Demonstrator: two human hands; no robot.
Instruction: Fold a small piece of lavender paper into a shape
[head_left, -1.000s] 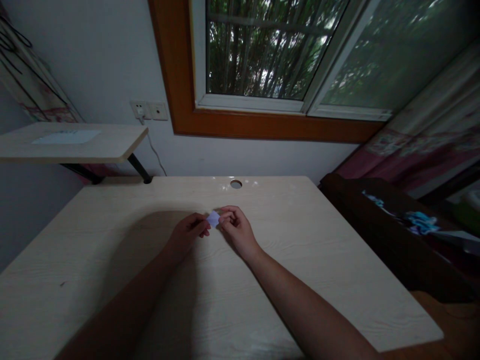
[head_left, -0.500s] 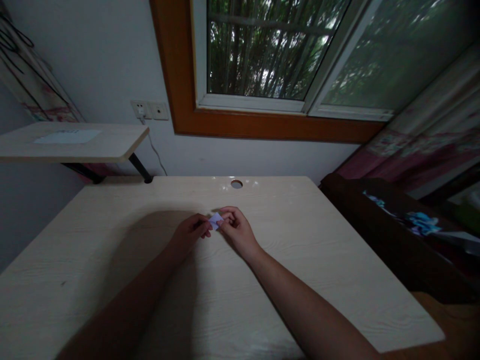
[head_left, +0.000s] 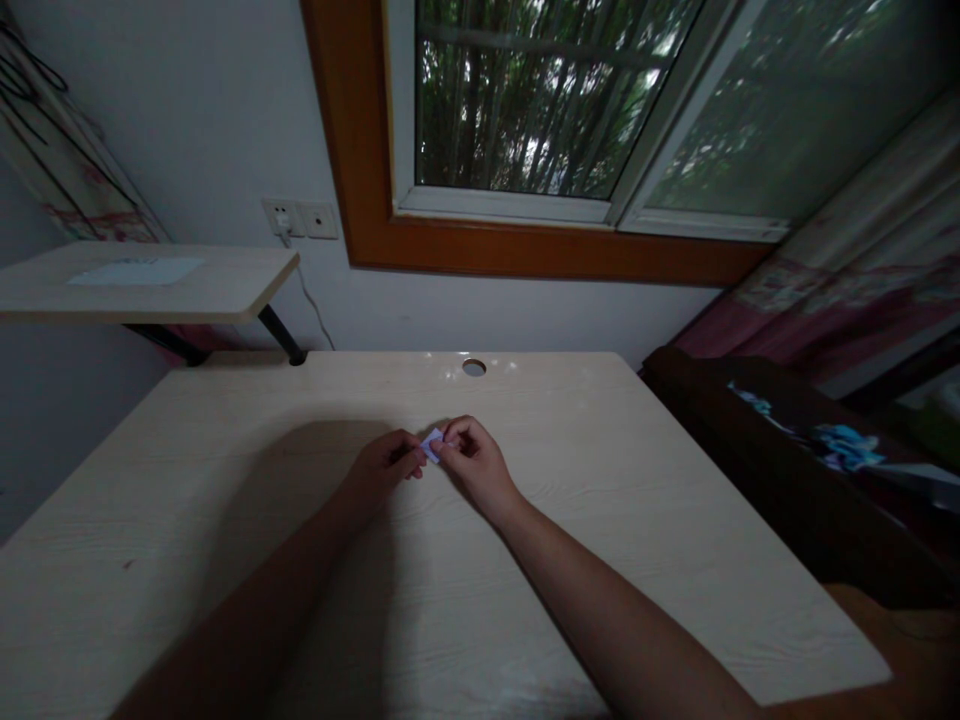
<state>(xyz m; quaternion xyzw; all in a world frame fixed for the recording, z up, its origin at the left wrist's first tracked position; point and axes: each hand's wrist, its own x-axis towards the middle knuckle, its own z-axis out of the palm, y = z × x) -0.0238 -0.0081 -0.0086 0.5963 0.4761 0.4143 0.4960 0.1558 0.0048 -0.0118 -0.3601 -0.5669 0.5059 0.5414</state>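
A small piece of folded pale purple paper (head_left: 432,442) is held between my two hands, just over the middle of the desk. My left hand (head_left: 388,462) pinches its left corner between thumb and fingers. On the other side, my right hand (head_left: 475,455) grips the paper with the thumb on the near face and the fingers curled behind. Fingertips cover part of the paper, so its full folds are hidden.
The pale wooden desk (head_left: 600,500) has a round cable hole (head_left: 474,368) at its back edge. A raised shelf (head_left: 225,290) with a paper sheet (head_left: 139,271) stands at the back left. To the right is a dark wooden piece of furniture (head_left: 720,450) with blue cloth-like items (head_left: 847,446).
The paper shows a narrower face now, turned slightly between my fingers. Both hands have shifted only a little and keep their pinch.
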